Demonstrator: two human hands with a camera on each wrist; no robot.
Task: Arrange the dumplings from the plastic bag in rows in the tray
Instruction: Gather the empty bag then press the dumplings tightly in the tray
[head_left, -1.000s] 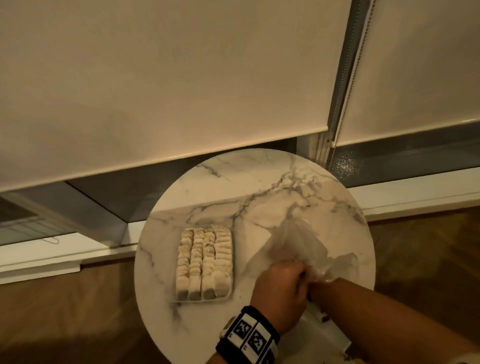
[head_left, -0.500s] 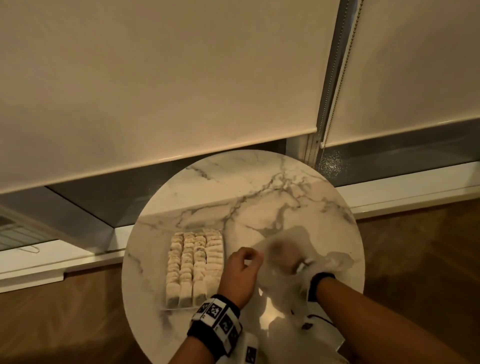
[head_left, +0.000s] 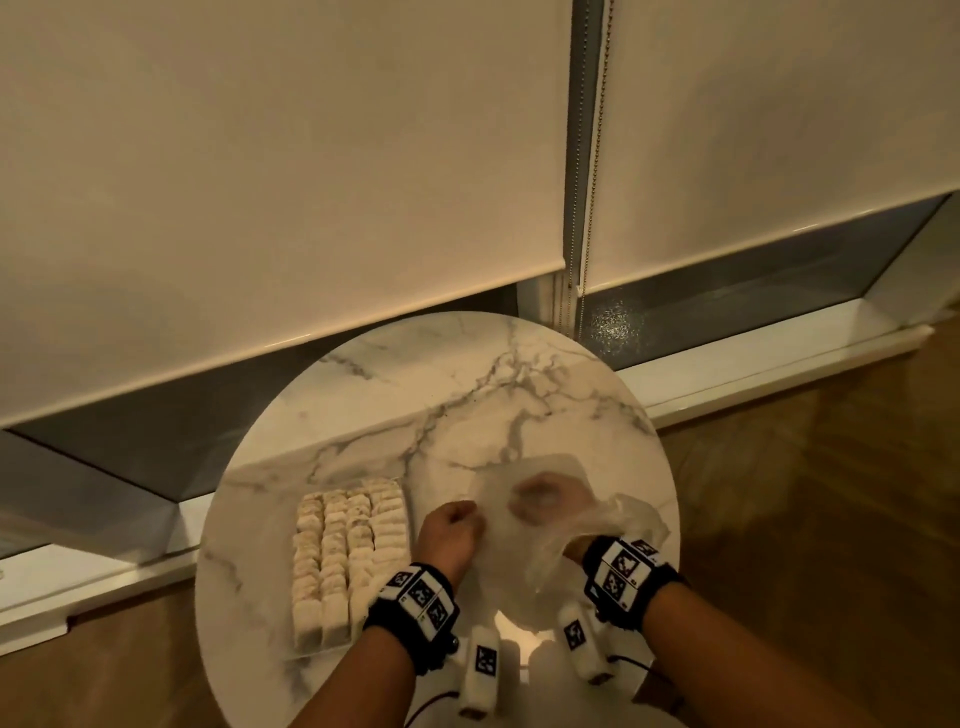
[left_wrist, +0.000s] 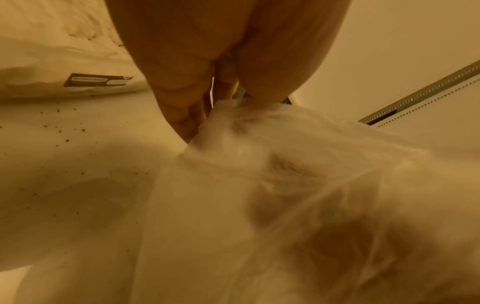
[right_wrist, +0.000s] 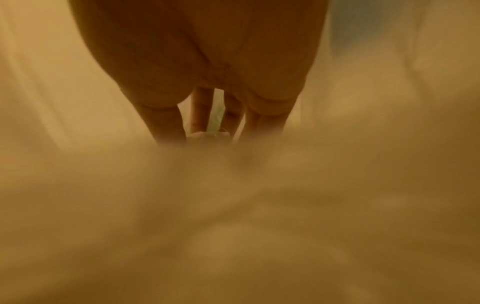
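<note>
A clear tray (head_left: 317, 648) at the table's left holds pale dumplings (head_left: 348, 551) packed in several rows. A translucent plastic bag (head_left: 597, 525) lies to its right on the marble table (head_left: 467, 395). My left hand (head_left: 457, 519) pinches the bag's left edge between curled fingers, as the left wrist view shows at the bag (left_wrist: 285, 185) and my left hand (left_wrist: 223, 107). My right hand (head_left: 540, 499) is inside the bag, a blurred shape behind the plastic. In the right wrist view my right hand (right_wrist: 207, 131) points down into haze; what the fingers hold is unclear.
The round table stands against a window with lowered roller blinds (head_left: 260, 182) and a bead chain (head_left: 589, 234). Wood floor (head_left: 831, 493) surrounds it. Dark crumbs (left_wrist: 67, 127) dot the tabletop beside the tray's labelled wall (left_wrist: 98, 81).
My hands were together at the bag's mouth; the left has shifted left, holding the bag's edge, and the right has gone deeper into the bag.
</note>
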